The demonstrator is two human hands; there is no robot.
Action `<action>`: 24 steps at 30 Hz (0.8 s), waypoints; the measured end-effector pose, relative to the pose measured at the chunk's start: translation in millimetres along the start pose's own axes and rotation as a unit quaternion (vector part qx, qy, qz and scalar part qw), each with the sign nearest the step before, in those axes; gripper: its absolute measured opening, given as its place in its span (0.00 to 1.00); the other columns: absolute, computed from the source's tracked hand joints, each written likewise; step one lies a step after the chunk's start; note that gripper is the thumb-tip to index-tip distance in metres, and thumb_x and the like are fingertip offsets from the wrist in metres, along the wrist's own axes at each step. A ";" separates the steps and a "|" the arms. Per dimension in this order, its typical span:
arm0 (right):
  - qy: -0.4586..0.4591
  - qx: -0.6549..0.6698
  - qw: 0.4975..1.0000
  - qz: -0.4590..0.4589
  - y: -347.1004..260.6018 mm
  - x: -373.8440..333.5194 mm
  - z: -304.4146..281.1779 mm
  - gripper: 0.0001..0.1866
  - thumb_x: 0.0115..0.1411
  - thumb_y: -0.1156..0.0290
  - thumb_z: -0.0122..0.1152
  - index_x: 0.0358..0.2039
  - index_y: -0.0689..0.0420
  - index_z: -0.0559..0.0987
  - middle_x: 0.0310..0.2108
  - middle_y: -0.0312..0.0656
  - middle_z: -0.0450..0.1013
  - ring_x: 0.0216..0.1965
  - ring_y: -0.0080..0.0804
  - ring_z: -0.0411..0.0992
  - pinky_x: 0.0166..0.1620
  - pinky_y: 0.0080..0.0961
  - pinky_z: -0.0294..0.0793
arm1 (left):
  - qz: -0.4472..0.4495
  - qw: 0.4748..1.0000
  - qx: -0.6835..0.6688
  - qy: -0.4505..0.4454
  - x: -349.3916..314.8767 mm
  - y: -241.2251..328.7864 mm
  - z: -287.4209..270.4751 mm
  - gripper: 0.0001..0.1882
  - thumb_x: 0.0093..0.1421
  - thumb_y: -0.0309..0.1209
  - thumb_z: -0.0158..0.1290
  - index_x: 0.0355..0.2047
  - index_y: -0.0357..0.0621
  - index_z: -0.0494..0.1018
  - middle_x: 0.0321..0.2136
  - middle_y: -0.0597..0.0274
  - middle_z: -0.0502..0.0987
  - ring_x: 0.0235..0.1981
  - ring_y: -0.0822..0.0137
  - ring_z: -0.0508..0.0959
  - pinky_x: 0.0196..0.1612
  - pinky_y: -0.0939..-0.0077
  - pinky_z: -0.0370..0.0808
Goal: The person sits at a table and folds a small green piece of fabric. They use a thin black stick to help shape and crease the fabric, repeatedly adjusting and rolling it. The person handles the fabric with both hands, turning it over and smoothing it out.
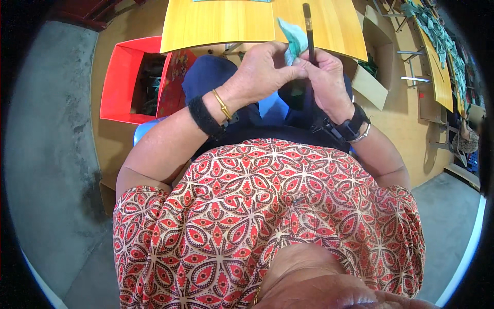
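Note:
My left hand point(263, 69) and my right hand point(325, 77) meet above my lap, just in front of a yellow wooden table point(226, 23). A thin dark stick point(309, 28) stands upright between them, with my right hand closed around its lower part. A piece of teal green material point(289, 35) sits against the stick, pinched by the fingers of my left hand. My left wrist wears a black band and a gold bangle; a black watch and a metal bangle are on my right wrist.
A red open box point(121, 77) with dark items inside stands on the floor at my left. An open cardboard box point(373, 82) stands at my right. Further right is another yellow table point(440, 72) with green pieces on it. Grey concrete floor lies at both sides.

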State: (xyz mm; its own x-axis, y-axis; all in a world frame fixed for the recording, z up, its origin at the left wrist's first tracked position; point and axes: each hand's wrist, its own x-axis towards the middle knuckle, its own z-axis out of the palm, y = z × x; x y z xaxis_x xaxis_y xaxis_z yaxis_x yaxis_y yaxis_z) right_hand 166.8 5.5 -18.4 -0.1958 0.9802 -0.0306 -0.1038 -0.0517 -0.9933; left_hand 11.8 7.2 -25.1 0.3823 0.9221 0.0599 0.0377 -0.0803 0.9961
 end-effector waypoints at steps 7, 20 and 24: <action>-0.028 -0.067 0.997 -0.025 -5.0 3.3 -1.5 0.03 0.49 0.76 0.55 0.25 0.62 0.74 0.22 0.29 0.68 0.24 0.13 0.63 0.28 0.11 0.64 | -0.123 0.979 -0.162 -0.018 -1.1 9.4 -11.6 0.11 0.51 0.30 0.53 0.32 0.35 0.71 0.25 0.65 0.73 0.23 0.78 0.71 0.27 0.85 0.69; -0.030 -0.097 0.994 -0.037 -7.2 0.2 3.0 0.07 0.51 0.71 0.56 0.26 0.62 0.72 0.21 0.32 0.69 0.22 0.16 0.63 0.27 0.15 0.64 | -0.124 0.981 -0.133 0.066 -0.2 7.3 -4.4 0.10 0.52 0.29 0.50 0.31 0.34 0.69 0.23 0.64 0.72 0.20 0.76 0.71 0.22 0.84 0.69; -0.036 -0.313 0.930 -0.189 -12.3 -4.2 5.1 0.09 0.51 0.69 0.56 0.24 0.62 0.70 0.17 0.39 0.67 0.19 0.25 0.63 0.25 0.20 0.64 | 0.006 0.988 0.106 0.113 0.0 7.5 -0.7 0.08 0.48 0.26 0.51 0.28 0.34 0.68 0.19 0.60 0.71 0.18 0.70 0.71 0.22 0.79 0.68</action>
State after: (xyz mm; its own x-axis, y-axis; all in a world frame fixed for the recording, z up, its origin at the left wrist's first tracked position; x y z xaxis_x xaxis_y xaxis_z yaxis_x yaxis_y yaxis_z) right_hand 164.0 1.0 -5.6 -0.3276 0.8895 0.3185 0.4049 0.4368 -0.8033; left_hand 11.4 6.8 -17.6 0.1687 0.9798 0.1078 0.2370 -0.1465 0.9604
